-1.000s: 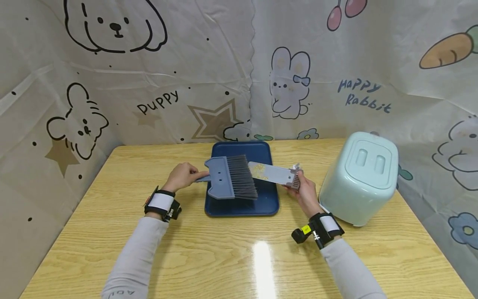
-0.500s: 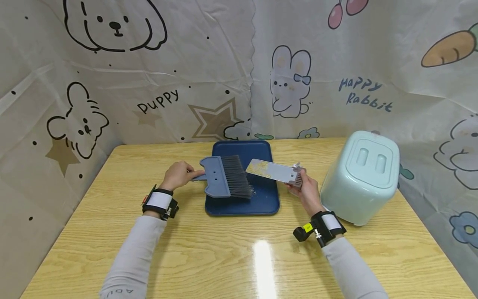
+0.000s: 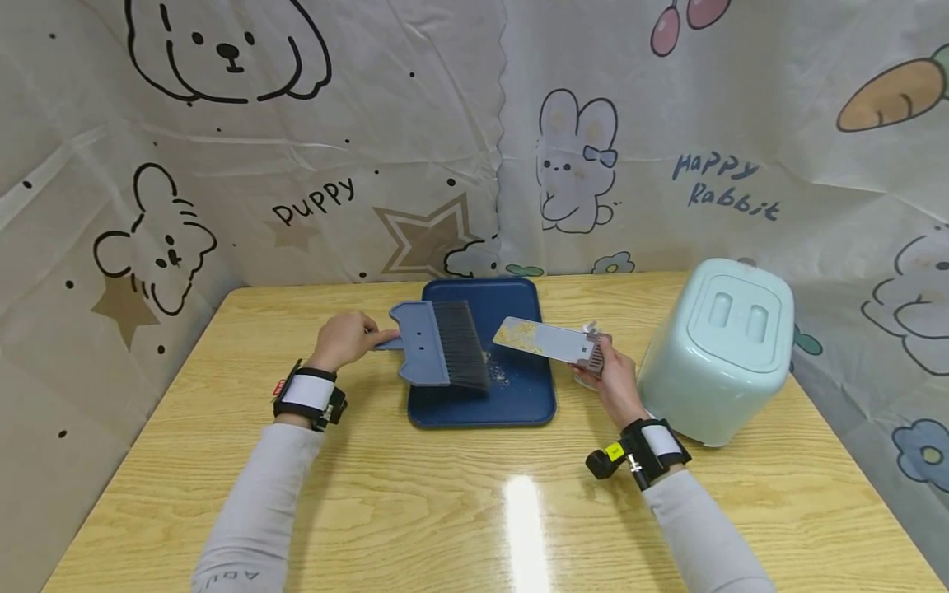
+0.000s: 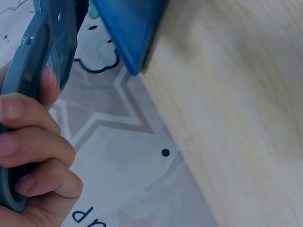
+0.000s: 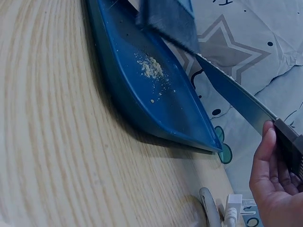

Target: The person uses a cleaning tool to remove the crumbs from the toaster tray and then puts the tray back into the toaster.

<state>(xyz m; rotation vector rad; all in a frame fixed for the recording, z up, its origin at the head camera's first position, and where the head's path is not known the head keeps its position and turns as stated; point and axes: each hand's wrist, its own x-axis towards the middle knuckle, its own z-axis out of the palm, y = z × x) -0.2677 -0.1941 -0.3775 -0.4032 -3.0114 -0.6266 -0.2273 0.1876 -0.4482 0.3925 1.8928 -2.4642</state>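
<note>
My left hand (image 3: pixel 344 339) grips the handle of a grey-blue hand brush (image 3: pixel 421 344) with long dark bristles. In the left wrist view, curled fingers (image 4: pixel 40 142) wrap that handle. The brush is over the left part of a dark blue tray (image 3: pixel 482 416). My right hand (image 3: pixel 614 380) holds a flat, pale toaster crumb tray (image 3: pixel 559 342) by its brown end. Yellowish crumbs (image 3: pixel 519 333) cover its far end, which hangs over the blue tray. A small heap of crumbs (image 5: pixel 151 68) lies in the blue tray, seen in the right wrist view.
A mint-green toaster (image 3: pixel 715 354) with a lidded top stands right of my right hand. A white power plug (image 5: pixel 233 208) and cord lie behind that hand. A printed cloth (image 3: pixel 445 123) hangs behind the wooden table (image 3: pixel 415 511).
The brush has moved left, away from the crumb tray, and loose crumbs have come into sight on the blue tray. The crumb tray has shifted only slightly.
</note>
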